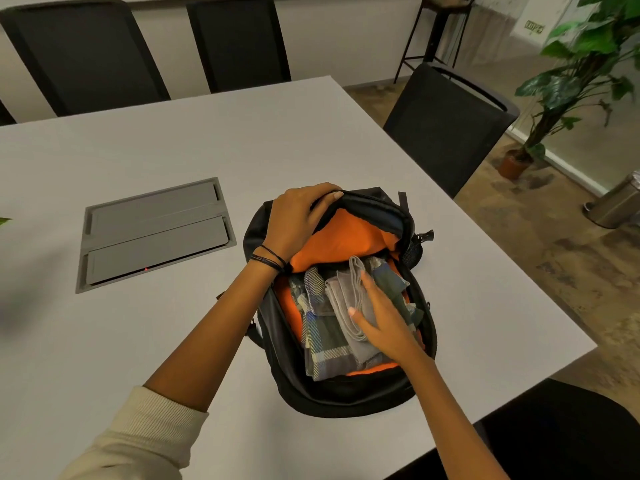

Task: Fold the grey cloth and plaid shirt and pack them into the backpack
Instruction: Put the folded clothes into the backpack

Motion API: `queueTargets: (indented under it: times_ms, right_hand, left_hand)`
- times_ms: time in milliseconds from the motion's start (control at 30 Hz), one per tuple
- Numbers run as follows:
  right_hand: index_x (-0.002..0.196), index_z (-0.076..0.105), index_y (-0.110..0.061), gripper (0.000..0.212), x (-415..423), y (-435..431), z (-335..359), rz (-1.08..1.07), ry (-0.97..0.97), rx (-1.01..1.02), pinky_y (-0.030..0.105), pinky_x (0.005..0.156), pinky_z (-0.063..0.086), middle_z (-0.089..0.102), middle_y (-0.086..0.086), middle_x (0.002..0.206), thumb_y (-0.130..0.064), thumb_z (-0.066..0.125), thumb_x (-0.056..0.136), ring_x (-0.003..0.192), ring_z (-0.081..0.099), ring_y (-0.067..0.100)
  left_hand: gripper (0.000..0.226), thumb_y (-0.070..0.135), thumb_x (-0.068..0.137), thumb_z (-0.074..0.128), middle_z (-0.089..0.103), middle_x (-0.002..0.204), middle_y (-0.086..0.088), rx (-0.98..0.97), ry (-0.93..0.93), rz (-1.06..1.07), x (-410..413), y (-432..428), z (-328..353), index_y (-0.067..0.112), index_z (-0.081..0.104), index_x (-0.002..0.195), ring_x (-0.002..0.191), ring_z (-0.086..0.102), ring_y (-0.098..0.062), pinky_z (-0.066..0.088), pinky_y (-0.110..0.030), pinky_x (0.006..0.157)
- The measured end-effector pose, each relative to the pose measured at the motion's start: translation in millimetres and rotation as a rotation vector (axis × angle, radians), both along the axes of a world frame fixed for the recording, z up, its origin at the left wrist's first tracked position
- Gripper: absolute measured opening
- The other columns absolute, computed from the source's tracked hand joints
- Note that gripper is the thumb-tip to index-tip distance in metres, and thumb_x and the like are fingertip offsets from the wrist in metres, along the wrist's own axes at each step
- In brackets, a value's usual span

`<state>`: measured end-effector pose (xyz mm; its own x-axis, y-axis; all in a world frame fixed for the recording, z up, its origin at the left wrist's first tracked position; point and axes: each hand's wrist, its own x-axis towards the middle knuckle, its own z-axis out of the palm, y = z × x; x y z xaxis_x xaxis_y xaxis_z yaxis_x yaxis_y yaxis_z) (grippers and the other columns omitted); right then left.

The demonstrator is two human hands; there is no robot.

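Black backpack (332, 400), orange-lined, lying unzipped near the right edge of the bench (173, 150). Inside: folded plaid shirt (322, 337), green, blue and white check, with the grey cloth (343, 299) folded narrow on top. Left hand (298, 220): grip curled round the backpack's raised flap. Right hand (384, 320): grip wide, straight fingers pressing the grey cloth.

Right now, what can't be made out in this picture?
Head view:
Part of the grey cloth: covered by the right hand.
Middle of the plaid shirt: under the cloth.
Edge of the backpack flap: under the left hand.
The wall sign: too small and blurred.
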<state>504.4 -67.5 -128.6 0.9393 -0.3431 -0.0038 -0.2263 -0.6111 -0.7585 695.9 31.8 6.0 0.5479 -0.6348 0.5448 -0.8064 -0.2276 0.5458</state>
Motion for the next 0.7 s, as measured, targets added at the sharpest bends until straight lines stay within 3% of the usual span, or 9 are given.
queueTargets:
  times_ms: [67,167,267,367,467,567,700]
  right_hand:
    - [0.150,0.006,-0.021,0.080,-2.5,5.8,-14.0,0.064,0.048,-0.187,0.031,0.118,0.008,0.015,-0.008,0.155,-0.061,0.036,0.087,0.142,0.007,0.004]
    - [0.149,0.012,-0.022,0.075,-7.2,11.0,-34.2,0.151,0.094,-0.446,0.040,0.118,0.002,0.015,-0.005,0.156,-0.062,0.029,0.088,0.143,-0.001,0.004]
    - [0.145,0.027,-0.024,0.072,-2.1,13.4,-33.5,0.168,0.107,-0.499,0.037,0.118,-0.001,0.027,-0.004,0.152,-0.067,0.018,0.088,0.143,0.012,0.008]
    - [0.126,0.054,-0.020,0.062,22.5,17.0,-8.9,0.079,0.041,-0.489,0.043,0.112,0.026,0.051,0.002,0.131,-0.060,0.021,0.091,0.124,0.043,0.018]
    - [0.120,0.056,-0.019,0.050,43.3,33.6,-2.4,0.151,0.057,-0.582,0.046,0.102,0.039,0.053,0.007,0.124,-0.050,0.033,0.089,0.115,0.049,0.025]
    - [0.129,0.052,-0.025,0.057,47.2,53.9,-33.0,0.310,0.244,-0.693,0.057,0.108,0.028,0.051,0.010,0.135,-0.055,0.032,0.086,0.129,0.044,0.028]
    - [0.130,0.053,-0.021,0.062,55.1,62.0,-50.7,0.339,0.392,-0.685,0.056,0.104,0.016,0.052,0.016,0.135,-0.056,0.027,0.086,0.131,0.042,0.031]
  left_hand:
    - [0.022,0.028,0.094,0.051,0.073,0.093,0.004,-0.007,0.002,-0.006,-0.6,0.4,-0.4,0.017,0.069,0.100,0.083,0.065,-0.009,0.039,-0.006,0.069]
    - [0.027,0.032,0.094,0.049,0.073,0.093,0.003,-0.024,-0.005,-0.015,-2.5,0.7,-0.9,0.016,0.070,0.100,0.083,0.065,-0.011,0.043,-0.013,0.069]
    - [0.031,0.034,0.093,0.046,0.073,0.093,0.002,-0.035,-0.020,-0.021,-6.7,0.3,-1.9,0.016,0.070,0.101,0.083,0.066,-0.012,0.044,-0.015,0.070]
    - [0.031,0.034,0.092,0.046,0.073,0.095,0.003,-0.036,-0.045,-0.023,-11.0,1.2,-4.6,0.016,0.070,0.102,0.085,0.067,-0.012,0.043,-0.013,0.071]
    - [0.031,0.033,0.092,0.047,0.073,0.097,0.002,-0.039,-0.046,-0.027,-12.9,1.8,-5.3,0.016,0.070,0.103,0.087,0.066,-0.010,0.041,-0.010,0.073]
    - [0.028,0.029,0.092,0.050,0.073,0.096,0.001,-0.065,-0.072,-0.035,-16.1,1.7,-6.4,0.014,0.070,0.102,0.089,0.064,-0.011,0.045,-0.013,0.076]
    - [0.027,0.027,0.089,0.054,0.073,0.100,-0.003,-0.091,-0.109,-0.077,-23.0,4.9,-12.2,0.011,0.070,0.105,0.099,0.060,-0.011,0.048,-0.019,0.083]
